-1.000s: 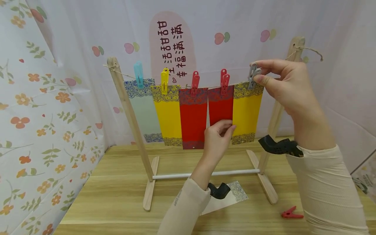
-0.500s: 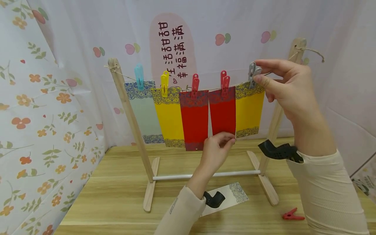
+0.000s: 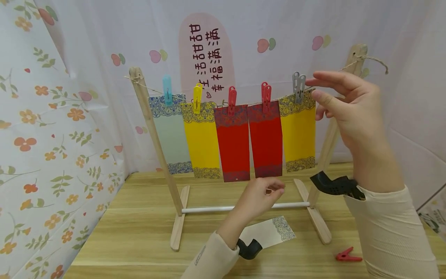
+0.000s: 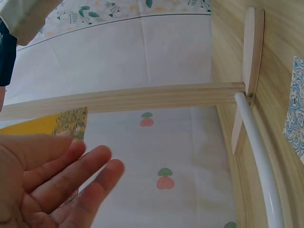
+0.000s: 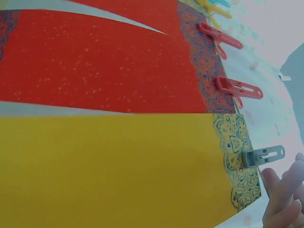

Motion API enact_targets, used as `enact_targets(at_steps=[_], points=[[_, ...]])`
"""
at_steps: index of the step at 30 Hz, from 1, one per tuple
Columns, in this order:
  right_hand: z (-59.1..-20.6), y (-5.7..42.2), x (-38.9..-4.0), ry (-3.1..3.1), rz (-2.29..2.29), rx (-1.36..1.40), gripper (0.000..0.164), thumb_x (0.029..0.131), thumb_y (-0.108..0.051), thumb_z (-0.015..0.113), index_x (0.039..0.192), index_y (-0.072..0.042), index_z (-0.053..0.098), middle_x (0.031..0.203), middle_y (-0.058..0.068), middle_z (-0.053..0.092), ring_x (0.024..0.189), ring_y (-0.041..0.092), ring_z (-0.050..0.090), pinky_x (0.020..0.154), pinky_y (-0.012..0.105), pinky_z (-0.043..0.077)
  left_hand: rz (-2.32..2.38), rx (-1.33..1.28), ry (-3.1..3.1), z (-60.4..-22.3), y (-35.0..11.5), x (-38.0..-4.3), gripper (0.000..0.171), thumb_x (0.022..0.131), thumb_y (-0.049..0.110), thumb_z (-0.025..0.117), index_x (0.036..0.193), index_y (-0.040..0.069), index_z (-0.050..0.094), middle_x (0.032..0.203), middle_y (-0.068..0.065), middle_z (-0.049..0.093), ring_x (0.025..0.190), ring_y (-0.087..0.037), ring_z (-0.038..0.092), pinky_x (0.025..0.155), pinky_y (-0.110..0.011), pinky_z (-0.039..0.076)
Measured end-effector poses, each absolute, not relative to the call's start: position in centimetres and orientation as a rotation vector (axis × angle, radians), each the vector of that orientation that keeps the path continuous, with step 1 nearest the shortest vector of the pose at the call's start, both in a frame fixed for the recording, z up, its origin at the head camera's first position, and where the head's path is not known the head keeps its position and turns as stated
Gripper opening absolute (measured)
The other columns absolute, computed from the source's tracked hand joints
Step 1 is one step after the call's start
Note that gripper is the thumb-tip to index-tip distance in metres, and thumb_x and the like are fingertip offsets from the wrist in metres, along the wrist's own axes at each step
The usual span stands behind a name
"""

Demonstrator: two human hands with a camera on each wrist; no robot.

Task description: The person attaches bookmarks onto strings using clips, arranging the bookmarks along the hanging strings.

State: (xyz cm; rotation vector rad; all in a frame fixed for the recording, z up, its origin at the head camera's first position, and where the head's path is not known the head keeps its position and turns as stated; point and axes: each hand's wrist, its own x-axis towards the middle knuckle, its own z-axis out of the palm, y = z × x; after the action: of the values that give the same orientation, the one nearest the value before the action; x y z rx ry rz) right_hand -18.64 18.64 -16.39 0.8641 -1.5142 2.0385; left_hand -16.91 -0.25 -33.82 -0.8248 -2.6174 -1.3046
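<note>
A grey clothespin (image 3: pixel 299 88) clips the right-hand yellow paper card (image 3: pixel 298 135) to a string. Just right of it is my right hand (image 3: pixel 352 102), thumb and fingers spread apart and holding nothing. Below the hanging red card (image 3: pixel 266 143), my left hand (image 3: pixel 261 195) hovers with loosely bent fingers, nothing between them. In the left wrist view that hand (image 4: pixel 61 180) overlaps the yellow card's patterned end (image 4: pixel 71 122). The right wrist view shows the grey clothespin (image 5: pixel 263 156) on the card's lace-patterned border, my fingertips (image 5: pixel 270 178) close beside it.
A wooden post (image 3: pixel 153 139) stands at each side, joined by a white rod (image 3: pixel 209 209). Blue (image 3: pixel 167 91), yellow (image 3: pixel 197 99) and red clothespins (image 3: pixel 232 101) hold other cards. On the table lie a white patterned card (image 3: pixel 261 233) and a red clothespin (image 3: pixel 348 255).
My right hand has let go of the grey clothespin and moved slightly right. My left hand has dropped below the cards, off the lower edge of the red and yellow ones.
</note>
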Motion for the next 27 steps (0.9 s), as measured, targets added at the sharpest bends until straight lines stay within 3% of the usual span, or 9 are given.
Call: enact_targets(at_steps=[9, 16, 21, 27], points=[[-18.1, 20.1, -18.3, -1.492, 2.102, 0.914, 0.033, 0.087, 0.014, 0.064, 0.12, 0.016, 0.062, 0.103, 0.013, 0.075, 0.052, 0.022, 0.058, 0.052, 0.022, 0.053, -1.05, -0.925, -2.815, -35.2, -1.5, -16.5, 0.023, 0.097, 0.022, 0.065, 0.118, 0.014, 0.073, 0.116, 0.003, 0.073, 0.103, -0.01, 0.068, 0.086, -0.018, 0.052], [-20.4, 22.3, -18.0, -1.557, 2.091, 0.951, 0.031, 0.089, 0.019, 0.057, 0.119, 0.015, 0.063, 0.104, 0.011, 0.076, 0.057, 0.022, 0.063, 0.053, 0.02, 0.043, -1.025, -0.857, -2.931, -36.4, -2.8, -16.2, 0.027, 0.094, 0.023, 0.069, 0.119, 0.011, 0.072, 0.118, 0.0, 0.073, 0.104, -0.015, 0.067, 0.083, -0.02, 0.052], [-22.6, 24.2, -17.2, -1.801, 1.914, 0.84, 0.031, 0.09, 0.014, 0.061, 0.121, 0.011, 0.064, 0.107, 0.003, 0.076, 0.074, 0.015, 0.066, 0.059, 0.021, 0.04, -0.936, -0.819, -2.991, -37.0, -3.5, -15.8, 0.028, 0.092, 0.025, 0.072, 0.116, 0.01, 0.074, 0.116, 0.001, 0.073, 0.103, -0.016, 0.067, 0.083, -0.022, 0.053], [-26.0, 27.2, -16.7, -2.087, 1.702, 0.766, 0.033, 0.092, 0.012, 0.059, 0.125, 0.01, 0.061, 0.115, -0.005, 0.074, 0.104, 0.006, 0.065, 0.079, 0.009, 0.045, -0.869, -0.746, -3.075, -37.8, -4.3, -15.3, 0.034, 0.086, 0.025, 0.078, 0.116, 0.009, 0.074, 0.109, -0.003, 0.073, 0.101, -0.018, 0.066, 0.083, -0.026, 0.052]])
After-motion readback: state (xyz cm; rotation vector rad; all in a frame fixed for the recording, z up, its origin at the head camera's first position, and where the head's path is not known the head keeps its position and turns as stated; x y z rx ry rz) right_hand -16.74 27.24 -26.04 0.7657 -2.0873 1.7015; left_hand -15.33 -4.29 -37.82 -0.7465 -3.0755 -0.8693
